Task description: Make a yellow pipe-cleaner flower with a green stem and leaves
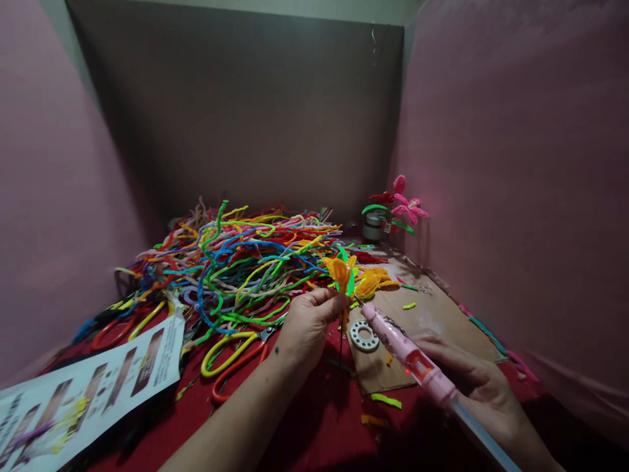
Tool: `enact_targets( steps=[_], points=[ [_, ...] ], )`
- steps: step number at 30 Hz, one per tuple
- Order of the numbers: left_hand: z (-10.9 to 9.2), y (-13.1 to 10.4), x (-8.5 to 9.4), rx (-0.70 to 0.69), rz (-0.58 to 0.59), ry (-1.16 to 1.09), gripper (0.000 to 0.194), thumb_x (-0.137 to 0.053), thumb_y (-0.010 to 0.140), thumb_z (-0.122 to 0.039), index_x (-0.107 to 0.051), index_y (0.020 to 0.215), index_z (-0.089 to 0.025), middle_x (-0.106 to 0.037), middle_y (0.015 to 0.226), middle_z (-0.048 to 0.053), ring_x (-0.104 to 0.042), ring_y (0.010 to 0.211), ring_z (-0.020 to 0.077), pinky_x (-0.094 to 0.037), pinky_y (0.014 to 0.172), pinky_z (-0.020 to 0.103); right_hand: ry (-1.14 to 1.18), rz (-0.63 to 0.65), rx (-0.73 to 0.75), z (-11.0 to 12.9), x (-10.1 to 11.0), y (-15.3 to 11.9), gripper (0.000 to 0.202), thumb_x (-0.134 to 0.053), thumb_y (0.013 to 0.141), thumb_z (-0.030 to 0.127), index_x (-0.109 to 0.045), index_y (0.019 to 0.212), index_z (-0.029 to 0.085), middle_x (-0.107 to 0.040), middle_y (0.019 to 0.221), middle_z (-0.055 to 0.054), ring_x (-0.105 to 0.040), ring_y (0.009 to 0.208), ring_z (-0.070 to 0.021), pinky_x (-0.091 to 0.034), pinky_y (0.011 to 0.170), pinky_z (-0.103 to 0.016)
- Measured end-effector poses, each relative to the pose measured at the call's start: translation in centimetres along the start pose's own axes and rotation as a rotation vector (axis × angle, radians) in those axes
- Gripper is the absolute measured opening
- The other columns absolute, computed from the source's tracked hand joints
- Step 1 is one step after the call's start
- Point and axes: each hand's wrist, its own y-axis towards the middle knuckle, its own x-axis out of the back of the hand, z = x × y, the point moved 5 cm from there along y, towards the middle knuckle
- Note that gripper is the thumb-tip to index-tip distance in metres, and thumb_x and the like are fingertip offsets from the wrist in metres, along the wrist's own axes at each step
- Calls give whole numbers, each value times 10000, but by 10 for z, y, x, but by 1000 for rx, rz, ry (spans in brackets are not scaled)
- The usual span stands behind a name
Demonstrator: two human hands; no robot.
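Note:
My left hand pinches an orange and green pipe-cleaner flower, its thin dark stem pointing down below the fingers. From the right, my right hand grips a pink glue gun with a translucent glue stick in its rear end. The gun's metal nozzle is at the base of the flower, close to my left fingertips; whether it touches cannot be made out. Just behind the nozzle, more orange petals lie over the wooden board. A white ring with holes sits under the gun on the board.
A large heap of coloured pipe cleaners covers the back left. Scissors with yellow and red handles lie left of my left wrist, near a printed sheet. Pink flowers stand at the back right. Walls enclose the table.

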Motion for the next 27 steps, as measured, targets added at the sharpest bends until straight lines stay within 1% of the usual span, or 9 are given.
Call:
enact_targets(
  steps=[4,7,11,13,19,23,27],
  points=[
    [0,0,1,-2,-10,7,163,-707,639,-245,-680,705,-98,-624,650,38,-534,643,124,-385,661,253,5,-19,-19,0,0,0,320,-621,743,291,-642,1062,303,-664,1010,-51,-616,918,-204,-507,759,-253],
    [0,-1,0,7,-8,-5,171,-706,639,-240,-685,728,-96,-628,649,44,-541,650,131,-394,677,263,-4,-32,-27,3,-1,0,314,-624,736,321,-659,1044,273,-672,974,-69,-620,898,-223,-508,750,-274],
    [-1,-2,-2,10,10,-33,198,-710,633,-232,-696,774,-93,-647,684,61,-543,645,131,-405,705,277,-27,-35,-16,6,0,0,290,-628,734,307,-664,1022,293,-677,942,-50,-622,876,-208,-502,758,-267],
    [-1,-2,-3,10,13,-47,200,-712,630,-232,-699,776,-96,-651,689,63,-550,647,134,-409,721,283,-38,-38,-8,5,0,-1,293,-630,734,290,-660,1026,298,-674,941,-44,-620,877,-199,-499,764,-261],
    [1,0,-1,7,18,-21,191,-704,643,-227,-700,786,-102,-643,686,54,-545,645,128,-407,718,279,-35,-55,-16,-5,2,-6,310,-630,729,279,-659,1036,250,-663,976,-75,-614,908,-220,-512,742,-268],
    [1,0,1,8,5,10,187,-701,649,-239,-700,778,-103,-640,677,49,-545,663,129,-398,689,259,-89,-78,-8,-6,3,-9,330,-643,715,260,-653,1045,263,-656,1013,-62,-596,963,-222,-505,767,-264],
    [-1,-1,-1,-1,13,2,199,-702,647,-256,-702,784,-111,-652,692,51,-546,655,126,-396,691,257,-125,-63,-32,-6,4,-10,349,-621,732,219,-636,1073,290,-657,1020,-48,-612,927,-216,-514,734,-267]
  ],
)
